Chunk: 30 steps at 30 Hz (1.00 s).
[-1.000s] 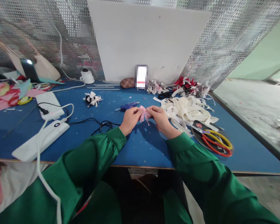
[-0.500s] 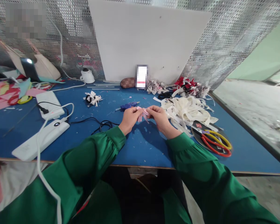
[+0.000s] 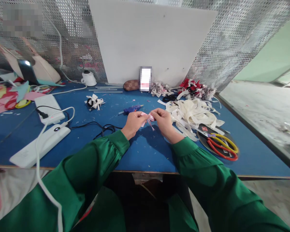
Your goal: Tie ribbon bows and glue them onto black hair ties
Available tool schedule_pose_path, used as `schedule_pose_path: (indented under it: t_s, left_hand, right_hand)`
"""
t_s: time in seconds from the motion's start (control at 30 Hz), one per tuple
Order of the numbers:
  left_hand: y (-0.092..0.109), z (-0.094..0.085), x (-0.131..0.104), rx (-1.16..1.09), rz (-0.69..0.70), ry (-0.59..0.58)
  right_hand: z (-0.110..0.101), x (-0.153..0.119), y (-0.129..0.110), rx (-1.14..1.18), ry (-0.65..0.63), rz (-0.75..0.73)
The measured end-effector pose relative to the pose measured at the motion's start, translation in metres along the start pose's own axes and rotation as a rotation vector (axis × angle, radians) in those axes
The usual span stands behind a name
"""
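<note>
A small pink ribbon piece is held between my two hands, above the blue table. My left hand pinches its left side with thumb and fingers. On the right side, my right hand grips it the same way, with the fingertips of both hands almost touching. One thin end of ribbon hangs down between them. Just behind my left hand lies a blue glue gun. Cream ribbon strips are heaped beside my right hand.
Scissors with red and yellow handles lie on a dark disc at the right. A white power strip and its cables are at the left. A lit phone leans on the white board, near ribbon bundles.
Both hands stay close together, while the pink ribbon is bunched differently, with fewer loose ends showing below the fingers. The whole view has shifted slightly.
</note>
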<state>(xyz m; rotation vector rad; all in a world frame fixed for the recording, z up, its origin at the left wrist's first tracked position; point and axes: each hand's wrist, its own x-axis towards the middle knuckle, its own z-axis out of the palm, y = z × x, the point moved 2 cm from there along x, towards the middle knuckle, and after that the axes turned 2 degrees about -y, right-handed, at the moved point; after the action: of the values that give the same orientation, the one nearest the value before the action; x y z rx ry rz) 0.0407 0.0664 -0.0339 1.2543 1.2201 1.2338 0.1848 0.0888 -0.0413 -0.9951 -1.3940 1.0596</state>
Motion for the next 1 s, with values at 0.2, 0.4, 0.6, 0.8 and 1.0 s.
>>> schedule_pose_path:
  t_s: [0.2, 0.4, 0.6, 0.8, 1.0]
  left_hand:
    - [-0.002, -0.005, 0.001, -0.02, 0.017, 0.138]
    - [-0.003, -0.005, 0.003, -0.112, -0.031, 0.057]
    - [-0.005, -0.005, 0.005, -0.192, -0.074, 0.113]
    - [-0.003, -0.002, 0.006, -0.434, -0.167, 0.051]
    - [-0.002, -0.001, 0.007, -0.469, -0.161, -0.019]
  right_hand:
    - [0.005, -0.003, -0.002, 0.139, -0.11, 0.261]
    - [0.006, -0.004, 0.0, 0.07, -0.097, 0.166]
    - [0.004, -0.006, -0.005, -0.126, -0.084, 0.042]
    - [0.004, -0.007, -0.013, -0.115, -0.061, -0.015]
    - [0.005, -0.003, -0.007, 0.202, -0.202, 0.254]
